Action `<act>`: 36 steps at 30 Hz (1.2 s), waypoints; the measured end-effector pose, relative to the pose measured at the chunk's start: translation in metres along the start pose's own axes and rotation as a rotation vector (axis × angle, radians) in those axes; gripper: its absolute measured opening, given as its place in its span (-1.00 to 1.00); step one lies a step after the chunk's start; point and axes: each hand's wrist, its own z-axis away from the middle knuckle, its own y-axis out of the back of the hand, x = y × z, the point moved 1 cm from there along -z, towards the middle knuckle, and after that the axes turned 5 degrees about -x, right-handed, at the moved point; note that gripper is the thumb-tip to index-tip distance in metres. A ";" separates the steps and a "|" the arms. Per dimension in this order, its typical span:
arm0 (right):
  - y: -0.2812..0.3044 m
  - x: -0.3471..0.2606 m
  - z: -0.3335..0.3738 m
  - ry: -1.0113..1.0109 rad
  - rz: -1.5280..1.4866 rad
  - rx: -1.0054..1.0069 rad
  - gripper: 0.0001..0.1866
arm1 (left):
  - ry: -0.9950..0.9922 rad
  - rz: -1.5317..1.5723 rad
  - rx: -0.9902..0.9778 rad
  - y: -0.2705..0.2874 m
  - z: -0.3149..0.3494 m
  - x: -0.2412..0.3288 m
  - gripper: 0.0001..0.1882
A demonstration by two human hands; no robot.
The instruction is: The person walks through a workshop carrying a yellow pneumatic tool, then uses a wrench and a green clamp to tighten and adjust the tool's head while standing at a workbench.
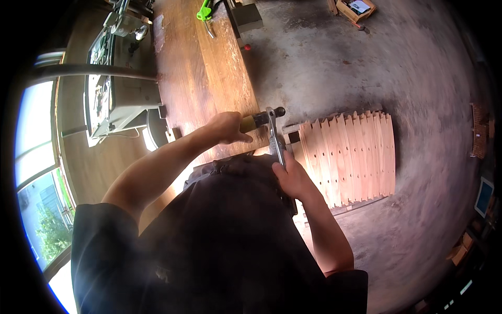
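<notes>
My left hand (228, 127) is at the right edge of the wooden workbench (209, 78), closed around the end of an olive-and-black cylindrical tool (248, 124). The tool's dark tip points right, past the bench edge. In my right hand (293, 177) is a silver wrench (275, 137), gripped by its lower end. Its head crosses the dark part of the cylindrical tool; whether it clamps there I cannot tell. My palms hide the held ends of both tools.
A stack of notched, drilled wooden boards (350, 159) stands on the floor to the right. A green air blow gun (204, 11) lies at the bench's far end. Behind it on the floor is a small wooden box (356, 8). A grey machine (123, 104) stands left of the bench.
</notes>
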 end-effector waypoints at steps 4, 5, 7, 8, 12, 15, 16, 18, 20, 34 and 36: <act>-0.002 0.007 -0.005 -0.010 0.004 0.068 -0.47 | -0.042 -0.193 0.417 -0.020 0.009 0.001 -0.45; -0.007 0.016 -0.009 0.015 0.053 0.130 -0.51 | -0.053 -0.214 0.514 -0.031 0.005 -0.003 -0.45; -0.010 0.016 -0.013 0.040 0.096 0.179 -0.53 | -0.104 -0.303 0.636 -0.046 0.000 -0.010 -0.44; -0.010 0.010 -0.013 0.036 0.087 0.170 -0.50 | -0.107 -0.306 0.660 -0.050 -0.002 -0.012 -0.43; -0.020 -0.002 -0.019 -0.010 0.189 0.210 -0.53 | -0.046 -0.277 0.626 -0.049 -0.016 -0.021 -0.37; -0.017 0.002 -0.026 0.040 0.205 0.214 -0.62 | -0.052 -0.259 0.704 -0.049 -0.020 -0.026 -0.30; -0.015 0.002 -0.027 0.044 0.197 0.227 -0.65 | -0.072 -0.259 0.763 -0.050 -0.021 -0.027 -0.28; -0.015 0.004 -0.027 0.041 0.176 0.254 -0.71 | -0.087 -0.233 0.764 -0.047 -0.017 -0.021 -0.29; -0.018 0.009 -0.029 0.055 0.235 0.278 -0.71 | -0.146 -0.233 0.794 -0.049 -0.019 -0.023 -0.32; -0.025 0.017 -0.035 0.044 0.379 0.329 -0.63 | -0.296 -0.183 0.699 -0.035 -0.028 -0.035 -0.35; -0.022 0.000 -0.025 0.054 0.389 0.338 -0.64 | -0.252 -0.159 0.619 -0.031 -0.028 -0.027 -0.34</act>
